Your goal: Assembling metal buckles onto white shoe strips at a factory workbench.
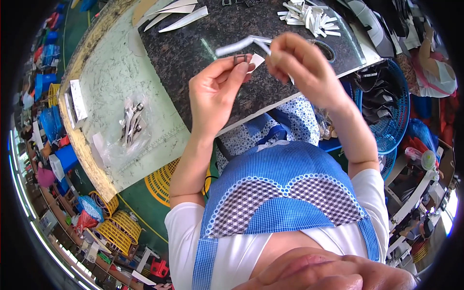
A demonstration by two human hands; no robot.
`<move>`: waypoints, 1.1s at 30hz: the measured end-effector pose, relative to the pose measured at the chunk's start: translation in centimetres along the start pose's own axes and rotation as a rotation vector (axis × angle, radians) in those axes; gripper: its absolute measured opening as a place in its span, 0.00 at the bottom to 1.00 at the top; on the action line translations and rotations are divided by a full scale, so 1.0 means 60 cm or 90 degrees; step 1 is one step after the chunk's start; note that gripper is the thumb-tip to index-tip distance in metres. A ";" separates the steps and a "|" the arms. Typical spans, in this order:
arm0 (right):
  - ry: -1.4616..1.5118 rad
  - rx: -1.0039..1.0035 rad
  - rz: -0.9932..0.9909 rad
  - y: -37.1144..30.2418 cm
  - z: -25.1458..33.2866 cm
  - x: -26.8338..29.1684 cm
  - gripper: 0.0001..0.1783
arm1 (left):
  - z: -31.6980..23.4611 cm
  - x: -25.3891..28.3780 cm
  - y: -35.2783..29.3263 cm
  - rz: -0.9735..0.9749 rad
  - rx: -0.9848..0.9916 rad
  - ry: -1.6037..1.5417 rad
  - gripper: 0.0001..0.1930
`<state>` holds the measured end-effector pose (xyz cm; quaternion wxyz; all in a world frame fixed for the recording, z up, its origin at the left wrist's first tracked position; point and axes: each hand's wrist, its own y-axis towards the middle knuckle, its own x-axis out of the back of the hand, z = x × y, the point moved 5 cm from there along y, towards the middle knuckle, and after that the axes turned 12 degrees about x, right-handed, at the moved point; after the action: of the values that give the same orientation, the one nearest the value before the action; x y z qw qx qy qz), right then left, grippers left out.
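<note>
Evidently, both hands are being held raised over a dark speckled desk (174,63). By the left hand (212,94), a small dark frame-shaped buckle (240,59) is being pinched between thumb and fingers, at one o'clock from the palm. Just beside the buckle, a small white piece (256,61) is being gripped by the same fingertips. By the right hand (307,67), which is being blurred, a bent white strip (236,47) is being pinched between thumb and curled fingers, its loose end being pointed toward nine o'clock above the buckle; the exact contact is being hidden.

At twelve o'clock from the right hand, a pile of short white strips (316,20) is being carried by the desk, and at two o'clock a dark ring (332,51) is being partly covered. At eleven o'clock from the left hand, long pointed white pieces (183,19) are being seen. At eight o'clock, on a pale green board (106,63), light straps with metal fittings are being held by a clear plastic bag (145,128). At four o'clock from the right hand, dark pieces (379,94) are being held in a blue basket (405,108).
</note>
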<state>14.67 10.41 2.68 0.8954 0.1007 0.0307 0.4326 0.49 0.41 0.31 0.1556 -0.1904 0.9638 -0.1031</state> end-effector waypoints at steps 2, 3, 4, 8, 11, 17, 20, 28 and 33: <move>0.068 -0.087 -0.038 -0.020 -0.006 -0.023 0.10 | 0.004 -0.005 0.012 -0.011 -0.043 0.049 0.10; 0.102 -0.118 -0.052 -0.026 -0.011 -0.028 0.10 | 0.001 -0.006 0.015 -0.027 -0.086 0.095 0.10; 0.093 -0.114 -0.039 -0.031 -0.014 -0.030 0.10 | 0.000 -0.009 0.015 -0.025 -0.117 0.125 0.10; 0.060 -0.134 -0.044 -0.043 -0.034 -0.025 0.09 | -0.004 -0.022 0.016 -0.018 -0.152 0.185 0.10; 0.004 -0.073 -0.062 -0.034 -0.025 -0.013 0.11 | -0.005 -0.028 0.026 0.019 -0.056 0.021 0.09; -0.075 -0.043 -0.086 -0.016 -0.031 -0.004 0.11 | -0.007 -0.036 0.053 0.062 -0.042 0.052 0.09; -0.103 -0.016 -0.104 -0.013 -0.043 0.002 0.10 | -0.026 -0.034 0.057 -0.016 -0.163 0.255 0.09; -0.147 -0.029 -0.133 0.001 -0.066 0.036 0.08 | -0.057 0.052 0.092 -0.280 -0.432 0.775 0.06; -0.144 -0.027 -0.135 0.011 -0.058 0.027 0.09 | -0.043 0.009 0.101 0.077 -0.113 0.273 0.05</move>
<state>14.69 12.61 -0.51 0.9357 0.1258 -0.0689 0.3223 -2.91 6.01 1.03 -0.0645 -0.1194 0.9897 -0.0463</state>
